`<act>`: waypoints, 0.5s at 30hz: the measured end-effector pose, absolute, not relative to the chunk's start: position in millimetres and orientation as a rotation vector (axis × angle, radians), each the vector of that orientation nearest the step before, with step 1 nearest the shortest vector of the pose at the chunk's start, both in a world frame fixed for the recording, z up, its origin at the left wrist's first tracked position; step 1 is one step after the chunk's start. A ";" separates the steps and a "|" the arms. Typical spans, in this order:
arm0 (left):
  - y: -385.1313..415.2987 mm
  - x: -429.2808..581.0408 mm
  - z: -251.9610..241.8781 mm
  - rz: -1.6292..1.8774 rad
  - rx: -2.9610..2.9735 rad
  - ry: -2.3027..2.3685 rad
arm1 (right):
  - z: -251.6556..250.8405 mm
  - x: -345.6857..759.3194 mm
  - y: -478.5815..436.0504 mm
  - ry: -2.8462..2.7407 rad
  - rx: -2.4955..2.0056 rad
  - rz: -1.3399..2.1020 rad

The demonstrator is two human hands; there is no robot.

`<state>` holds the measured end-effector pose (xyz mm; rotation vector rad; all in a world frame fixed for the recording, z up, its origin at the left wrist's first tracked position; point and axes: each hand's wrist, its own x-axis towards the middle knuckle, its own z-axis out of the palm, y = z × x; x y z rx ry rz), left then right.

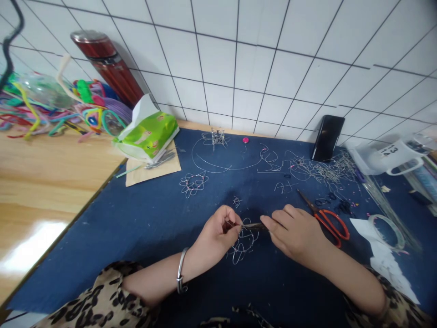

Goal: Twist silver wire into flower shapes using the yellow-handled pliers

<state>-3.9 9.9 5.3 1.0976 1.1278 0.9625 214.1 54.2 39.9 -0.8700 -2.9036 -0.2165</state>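
My left hand (221, 232) pinches the upper edge of a looped silver wire piece (243, 246) between thumb and fingers. From the right, my right hand (297, 234) is closed around slim dark pliers (252, 225), whose narrow tips meet the wire at my left fingertips. Most of the pliers' handles are hidden in my palm. Just beyond lies a small wire star (236, 201). A larger wire flower ring with pinkish beads (193, 184) rests farther left on the blue mat (150, 228).
Orange-handled scissors (329, 223) lie right of my right hand. A wire tangle (321, 168) and upright phone (328, 138) are behind them. At far right stands a white mug (396, 155). A green tissue pack (148, 134) and red thermos (109, 68) stand at back left.
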 end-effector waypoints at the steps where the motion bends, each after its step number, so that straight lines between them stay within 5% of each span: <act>1: 10.1 -4.0 5.4 0.960 1.105 1.131 | 40.2 214.1 53.8 -2.901 -0.868 -0.229; 15: 8.4 -3.5 3.3 0.962 1.135 1.122 | 42.2 214.7 54.7 -2.918 -0.811 -0.232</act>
